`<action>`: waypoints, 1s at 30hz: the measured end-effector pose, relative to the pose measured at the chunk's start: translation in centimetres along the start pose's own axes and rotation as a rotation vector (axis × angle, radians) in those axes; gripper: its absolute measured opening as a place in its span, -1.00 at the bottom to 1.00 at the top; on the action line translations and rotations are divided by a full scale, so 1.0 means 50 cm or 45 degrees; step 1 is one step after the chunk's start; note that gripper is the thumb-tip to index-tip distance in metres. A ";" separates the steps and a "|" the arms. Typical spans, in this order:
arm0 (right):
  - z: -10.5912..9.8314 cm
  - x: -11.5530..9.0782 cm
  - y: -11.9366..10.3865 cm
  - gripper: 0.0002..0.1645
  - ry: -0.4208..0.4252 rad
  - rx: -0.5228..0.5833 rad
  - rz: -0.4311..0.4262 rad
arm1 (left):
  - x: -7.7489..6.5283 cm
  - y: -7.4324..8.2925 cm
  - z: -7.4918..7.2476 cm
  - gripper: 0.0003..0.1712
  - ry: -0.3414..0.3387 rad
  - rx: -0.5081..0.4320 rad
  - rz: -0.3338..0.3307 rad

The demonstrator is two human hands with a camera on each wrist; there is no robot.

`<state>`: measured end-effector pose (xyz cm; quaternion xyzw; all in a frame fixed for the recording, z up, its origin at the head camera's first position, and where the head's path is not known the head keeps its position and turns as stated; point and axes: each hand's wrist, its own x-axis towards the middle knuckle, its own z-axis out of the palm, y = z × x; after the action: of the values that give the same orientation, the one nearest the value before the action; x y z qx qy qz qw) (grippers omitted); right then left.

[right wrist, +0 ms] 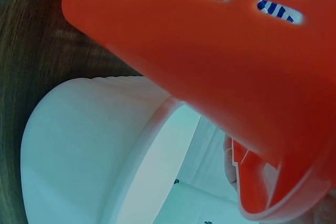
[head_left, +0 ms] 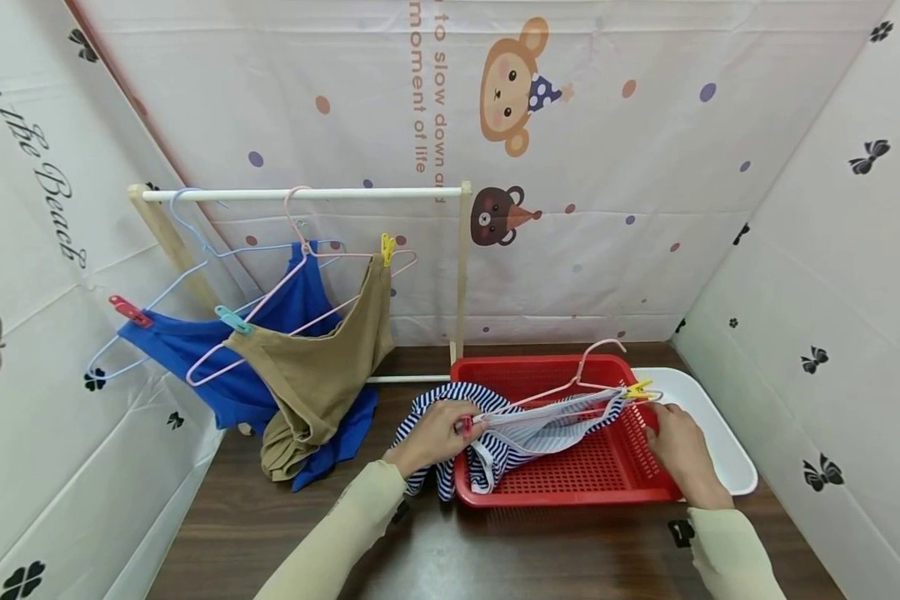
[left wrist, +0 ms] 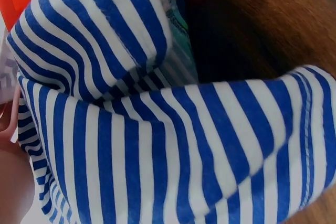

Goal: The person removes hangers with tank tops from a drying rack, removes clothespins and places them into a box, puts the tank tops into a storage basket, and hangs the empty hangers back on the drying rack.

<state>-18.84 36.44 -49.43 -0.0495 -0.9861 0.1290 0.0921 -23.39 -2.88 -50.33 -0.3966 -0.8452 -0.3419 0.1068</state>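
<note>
Printed sheets [head_left: 330,50] walled in a dark wooden desk [head_left: 390,558], where a red basket [head_left: 555,500] stood beside a white tray [head_left: 708,425]. Striped cloth [head_left: 506,458] lay partly in the basket, spilling over its left rim, its opening stretched along a pink hanger [head_left: 575,381]. One end was pinched by the left grip [head_left: 437,433] at a red clip [head_left: 466,424], presumably to secure it; a yellow clip [head_left: 639,389] fastened the other. Curled round the basket's right rim, the right grip [head_left: 682,450] apparently steadied it. Clips likewise kept khaki shorts [head_left: 322,367] from slipping off their hanger.
</note>
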 end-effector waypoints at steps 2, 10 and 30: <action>-0.002 0.000 0.001 -0.40 0.005 0.004 -0.009 | -0.004 -0.002 -0.001 -0.82 -0.013 0.007 -0.023; -0.006 -0.003 -0.002 -0.42 0.028 0.016 -0.034 | -0.014 -0.008 0.006 -0.79 -0.003 0.037 -0.044; -0.111 -0.022 -0.020 -0.46 0.225 0.082 -0.125 | -0.018 -0.009 0.004 -0.74 -0.024 0.021 -0.087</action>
<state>-16.76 36.72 -44.10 -0.0094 -0.9707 0.1510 0.1865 -23.12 -3.46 -51.09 -0.3698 -0.8620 -0.3348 0.0904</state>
